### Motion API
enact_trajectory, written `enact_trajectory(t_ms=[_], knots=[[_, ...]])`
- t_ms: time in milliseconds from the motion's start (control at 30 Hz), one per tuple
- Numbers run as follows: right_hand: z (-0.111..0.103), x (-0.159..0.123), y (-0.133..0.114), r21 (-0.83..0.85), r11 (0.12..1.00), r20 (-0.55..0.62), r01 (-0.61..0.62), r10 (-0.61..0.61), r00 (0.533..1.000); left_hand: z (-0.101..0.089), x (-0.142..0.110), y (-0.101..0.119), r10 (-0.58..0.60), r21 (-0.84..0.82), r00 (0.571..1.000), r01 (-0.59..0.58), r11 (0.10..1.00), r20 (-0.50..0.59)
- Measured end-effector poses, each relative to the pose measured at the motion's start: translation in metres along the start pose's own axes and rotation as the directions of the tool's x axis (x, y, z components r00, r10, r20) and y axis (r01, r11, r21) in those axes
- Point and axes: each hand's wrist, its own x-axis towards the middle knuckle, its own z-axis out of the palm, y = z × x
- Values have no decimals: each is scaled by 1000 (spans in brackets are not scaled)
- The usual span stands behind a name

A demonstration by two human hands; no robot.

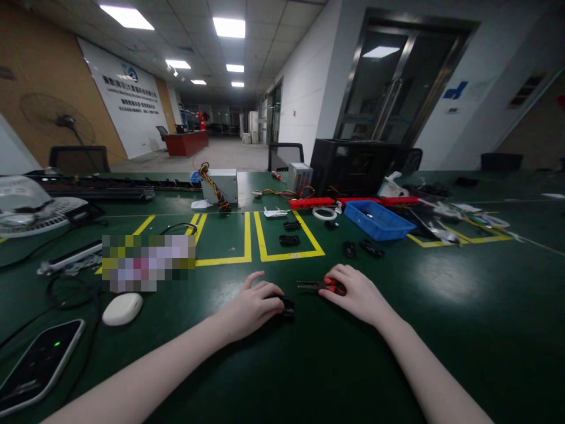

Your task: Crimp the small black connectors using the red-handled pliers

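Note:
My left hand rests on the table with its fingertips closed on a small black part. One finger is raised, and the grip partly hides the part. To its right, my right hand grasps a pair of pliers by the red and black handles. Their thin jaws point left, a little above the black part and apart from it. Farther off, two similar black pieces lie inside a yellow taped rectangle. Two more black pieces lie to the right of that rectangle.
A blue tray stands at the back right, near a white ring and a black computer case. A metal power supply with cables is behind. At left are a white case, a phone-like device and black cables.

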Motion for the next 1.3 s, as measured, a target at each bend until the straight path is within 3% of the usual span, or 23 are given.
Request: enact_trajectory(t_ms=[300,433,567,667,800,1033,1300], knots=[[1,-9,-7,-53,998,-51,29,-31,998,4,0,3,42,158,999,-40,987,-8],[3,-11,-27,-75,986,-201,152,-164,966,7,0,5,12,173,999,-6,985,-31],[13,-8,-72,-70,914,-228,400,-405,885,13,1,-1,-49,30,996,52,998,-80],[26,-4,-94,-163,854,-192,493,-518,833,18,3,-12,-82,-187,990,60,981,-113],[36,-4,-93,-190,853,-181,487,-518,836,20,3,-21,-89,-360,988,37,932,-130],[38,-6,-91,-112,840,-198,530,-542,817,21,2,-24,-123,-413,984,60,909,-127],[38,-4,-98,254,884,-211,392,-345,915,15,0,-20,-85,-383,990,34,923,-117]])
